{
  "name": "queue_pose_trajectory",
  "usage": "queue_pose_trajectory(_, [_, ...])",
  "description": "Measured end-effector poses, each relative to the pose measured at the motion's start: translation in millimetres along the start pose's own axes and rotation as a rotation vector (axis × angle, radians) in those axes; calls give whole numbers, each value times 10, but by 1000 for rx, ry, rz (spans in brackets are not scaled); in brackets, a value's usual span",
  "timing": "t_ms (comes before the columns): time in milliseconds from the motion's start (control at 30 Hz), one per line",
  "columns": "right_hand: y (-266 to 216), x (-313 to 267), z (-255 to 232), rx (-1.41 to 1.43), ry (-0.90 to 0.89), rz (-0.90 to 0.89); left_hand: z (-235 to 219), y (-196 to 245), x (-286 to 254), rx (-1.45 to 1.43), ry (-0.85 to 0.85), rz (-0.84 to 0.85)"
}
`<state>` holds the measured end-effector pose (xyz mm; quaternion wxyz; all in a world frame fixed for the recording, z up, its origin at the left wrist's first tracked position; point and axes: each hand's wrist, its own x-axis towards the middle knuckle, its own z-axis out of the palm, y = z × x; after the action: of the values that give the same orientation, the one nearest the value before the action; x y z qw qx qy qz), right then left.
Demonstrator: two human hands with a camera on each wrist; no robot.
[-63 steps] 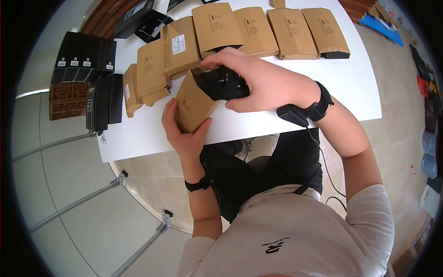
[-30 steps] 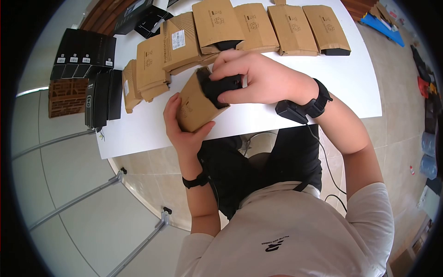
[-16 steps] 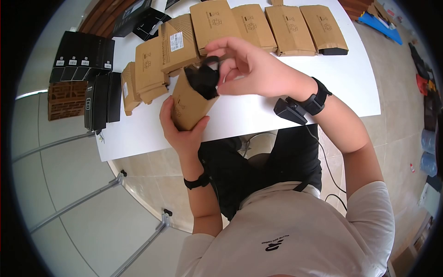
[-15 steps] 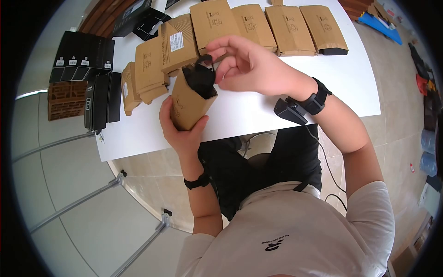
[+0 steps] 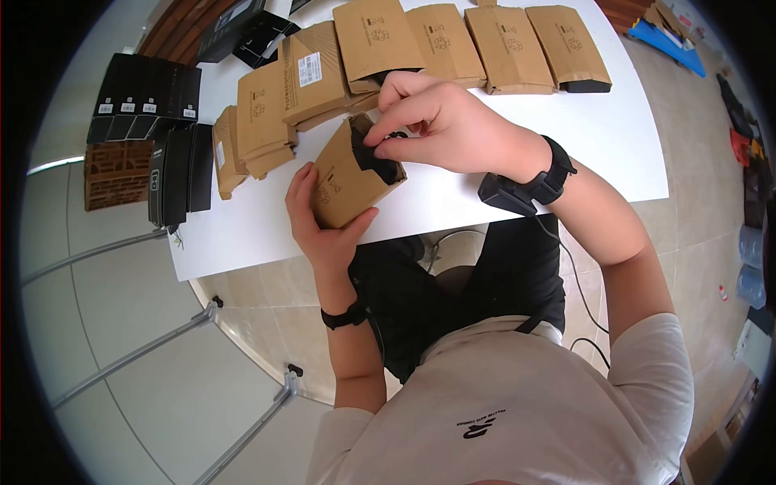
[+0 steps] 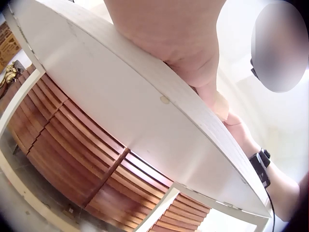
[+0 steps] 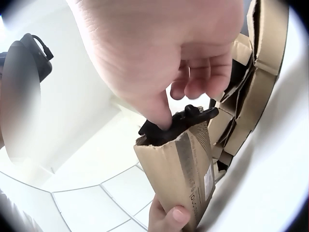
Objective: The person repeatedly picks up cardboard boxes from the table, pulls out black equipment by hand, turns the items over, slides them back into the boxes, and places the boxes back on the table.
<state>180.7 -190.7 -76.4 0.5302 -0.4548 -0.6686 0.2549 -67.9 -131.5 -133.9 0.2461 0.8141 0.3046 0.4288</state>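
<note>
My left hand (image 5: pixel 327 234) grips the lower end of a brown cardboard box (image 5: pixel 343 182), fingers on one side and thumb on the other. The box is tilted, its open mouth facing up and right. A black item (image 5: pixel 372 153) fills that mouth; in the right wrist view the black item (image 7: pixel 178 126) shows a small knob and a bar just above the torn rim. My right hand (image 5: pixel 449 125) pinches the black item with thumb and index finger, the other fingers curled. Most of the item is hidden in the box.
Several flattened-looking brown cardboard boxes (image 5: pixel 509 52) lie in a row along the back of the white table (image 5: pixel 566 153). Black boxes (image 5: pixel 145 89) stand at the left edge. A cable (image 5: pixel 586 303) hangs from the right wrist camera.
The right hand drew back from the box mouth with a black loop standing up, then came down onto the black item, which now sits lower. The left hand kept its grip, turning the box slightly.
</note>
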Motion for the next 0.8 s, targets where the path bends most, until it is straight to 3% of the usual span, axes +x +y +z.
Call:
queue_pose_trajectory(100, [-21, -4, -2, 23, -47, 54, -7, 11, -10, 16, -10, 36])
queue_pose_trajectory(267, [-5, -1, 7, -75, -258, 334, 14, 87, 3, 203, -75, 144])
queue_pose_trajectory(400, [-38, -7, -15, -92, -170, 157, 4, 58, -6, 154, -29, 102])
queue_pose_trajectory(467, [-25, 14, -56, -128, 37, -37, 7, 5, -22, 87, 10, 64])
queue_pose_trajectory(533, [-12, 30, -107, -161, 43, -40, 2, -46, -39, -59, 84, -69])
queue_pose_trajectory(600, [-37, 43, -140, -84, -39, 200, 4, -63, -51, -63, 92, -78])
queue_pose_trajectory(800, [-7, 14, -73, -9, -131, 264, 20, -53, -37, -26, 68, -43])
